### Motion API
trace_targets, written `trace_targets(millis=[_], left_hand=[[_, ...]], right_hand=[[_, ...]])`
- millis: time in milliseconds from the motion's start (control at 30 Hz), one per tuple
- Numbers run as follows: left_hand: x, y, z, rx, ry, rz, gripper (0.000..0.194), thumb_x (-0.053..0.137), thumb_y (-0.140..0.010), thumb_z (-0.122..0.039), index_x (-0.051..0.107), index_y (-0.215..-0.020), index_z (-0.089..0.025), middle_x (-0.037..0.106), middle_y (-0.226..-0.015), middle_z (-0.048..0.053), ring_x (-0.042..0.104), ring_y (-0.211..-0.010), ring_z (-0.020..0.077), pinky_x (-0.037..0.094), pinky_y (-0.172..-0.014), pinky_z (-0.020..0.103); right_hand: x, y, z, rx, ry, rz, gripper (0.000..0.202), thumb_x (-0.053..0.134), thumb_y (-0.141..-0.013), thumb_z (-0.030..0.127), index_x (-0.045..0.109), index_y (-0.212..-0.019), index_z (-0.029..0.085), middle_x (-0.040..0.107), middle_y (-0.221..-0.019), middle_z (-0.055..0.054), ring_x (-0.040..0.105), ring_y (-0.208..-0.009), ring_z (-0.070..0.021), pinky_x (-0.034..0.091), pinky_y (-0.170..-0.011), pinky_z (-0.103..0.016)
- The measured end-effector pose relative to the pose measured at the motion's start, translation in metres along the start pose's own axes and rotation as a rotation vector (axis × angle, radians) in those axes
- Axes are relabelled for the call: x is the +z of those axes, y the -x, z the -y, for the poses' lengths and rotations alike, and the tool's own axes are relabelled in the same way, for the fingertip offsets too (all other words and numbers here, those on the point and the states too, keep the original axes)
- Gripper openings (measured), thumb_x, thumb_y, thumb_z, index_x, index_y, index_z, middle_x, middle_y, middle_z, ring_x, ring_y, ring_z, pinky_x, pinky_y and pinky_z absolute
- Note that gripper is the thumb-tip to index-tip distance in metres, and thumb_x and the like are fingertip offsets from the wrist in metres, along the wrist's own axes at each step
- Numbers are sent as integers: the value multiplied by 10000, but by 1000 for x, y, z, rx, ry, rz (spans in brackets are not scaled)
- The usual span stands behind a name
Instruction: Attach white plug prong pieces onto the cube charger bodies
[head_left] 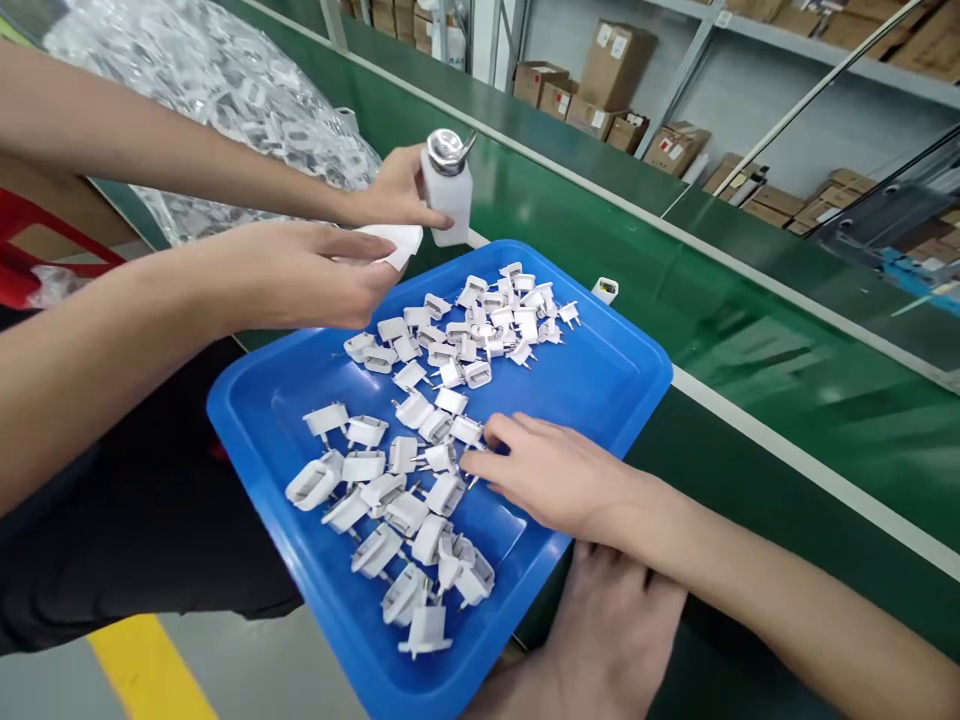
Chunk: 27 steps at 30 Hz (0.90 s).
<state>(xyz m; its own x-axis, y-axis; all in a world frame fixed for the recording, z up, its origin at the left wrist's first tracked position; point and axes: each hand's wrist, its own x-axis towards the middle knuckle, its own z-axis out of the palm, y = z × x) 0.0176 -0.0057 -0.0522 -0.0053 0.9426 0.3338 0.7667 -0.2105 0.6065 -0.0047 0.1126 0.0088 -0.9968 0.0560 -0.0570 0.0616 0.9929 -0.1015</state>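
Note:
My right hand point(555, 470) reaches over the blue tray point(645, 370) from the lower right. Its thumb and fingertips close at the pin end of a white plug housing point(467, 430). Many similar white housings with two round metal pins lie in the tray, in a far heap point(480, 330) and a nearer spread point(405, 510); several show hollow open ends. My left hand point(607, 630) is low beside the tray's near right edge, under my right forearm. That forearm hides its fingertips, so its grip is unclear.
A co-worker's hands come from the left, one with a white pump bottle point(448, 200), the other with a white cloth point(394, 242). A clear bag of white parts point(247, 110) lies behind. One loose housing point(605, 290) sits on the green conveyor belt point(750, 330). Cartons point(615, 65) fill shelves beyond.

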Motion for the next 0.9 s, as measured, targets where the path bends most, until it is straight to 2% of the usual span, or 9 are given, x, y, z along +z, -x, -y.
trace_targets(millis=[67, 167, 233, 300, 367, 433, 567, 700, 900], left_hand=[[-1, 0, 0, 48, 32, 23, 409, 461, -1016, -192, 574, -1396, -291, 648, -1325, 79, 630, -1228, 285, 550, -1062, 466], [2, -1, 0, 32, 18, -15, 362, 468, -1034, -223, 603, -1364, -281, 658, -1261, 121, 652, -1133, 304, 582, -975, 501], [5, -2, 0, 25, -12, -59, 338, 469, -1025, -175, 641, -1299, -271, 662, -1189, 134, 661, -1057, 299, 594, -904, 508], [7, -3, 0, 42, -15, -82, 321, 465, -1015, -121, 657, -1247, -234, 651, -1183, 146, 650, -1071, 304, 584, -898, 521], [8, -3, 1, 78, 17, -71, 315, 440, -1018, -84, 650, -1221, -201, 634, -1244, 149, 619, -1163, 311, 567, -929, 510], [7, -2, 2, 105, 59, -39, 322, 415, -1026, -67, 630, -1229, -194, 607, -1318, 143, 591, -1218, 298, 539, -970, 503], [5, -1, 4, 77, 128, 21, 333, 448, -1016, -49, 561, -1280, -219, 627, -1191, 97, 619, -1055, 240, 497, -932, 469], [7, -4, 3, 45, 168, -4, 346, 553, -1000, -126, 471, -1334, -164, 634, -1119, 87, 601, -1009, 251, 465, -898, 449], [10, -5, -3, 13, 48, 21, 303, 773, -871, -202, 569, -1095, -197, 590, -952, 34, 534, -844, 248, 380, -754, 398]], right_hand=[[2, 2, -7, 26, 63, 11, 173, 630, -942, 151, 628, -1073, 263, 572, -967, -21, 522, -729, -172, 372, -561, -278], [-12, 43, -14, 93, -105, -51, 75, 574, -1019, 213, 606, -1086, 213, 610, -934, -27, 559, -755, -173, 450, -644, -290], [-24, 84, -11, 212, -387, -230, 141, 561, -1051, 251, 593, -1181, 207, 655, -1025, -52, 621, -887, -187, 516, -763, -310], [-29, 127, -3, 368, -575, -466, 182, 627, -1022, 232, 631, -1204, 238, 644, -1147, -71, 631, -1012, -207, 541, -854, -342], [-24, 164, 8, 501, -603, -634, 189, 707, -967, 211, 700, -1150, 257, 617, -1126, -73, 618, -999, -216, 552, -819, -347], [-10, 189, 18, 582, -626, -704, 170, 730, -949, 218, 726, -1114, 255, 618, -1006, -61, 601, -879, -197, 537, -703, -311], [17, 204, 33, 712, -805, -693, 116, 694, -973, 242, 699, -1089, 253, 672, -880, -31, 603, -747, -162, 512, -611, -249], [25, 206, 34, 806, -931, -698, 89, 726, -957, 293, 708, -1033, 249, 681, -884, -20, 630, -744, -146, 537, -638, -221], [26, 217, 30, 845, -1132, -690, 108, 746, -948, 302, 719, -1049, 277, 673, -902, -7, 622, -716, -120, 538, -640, -194]])
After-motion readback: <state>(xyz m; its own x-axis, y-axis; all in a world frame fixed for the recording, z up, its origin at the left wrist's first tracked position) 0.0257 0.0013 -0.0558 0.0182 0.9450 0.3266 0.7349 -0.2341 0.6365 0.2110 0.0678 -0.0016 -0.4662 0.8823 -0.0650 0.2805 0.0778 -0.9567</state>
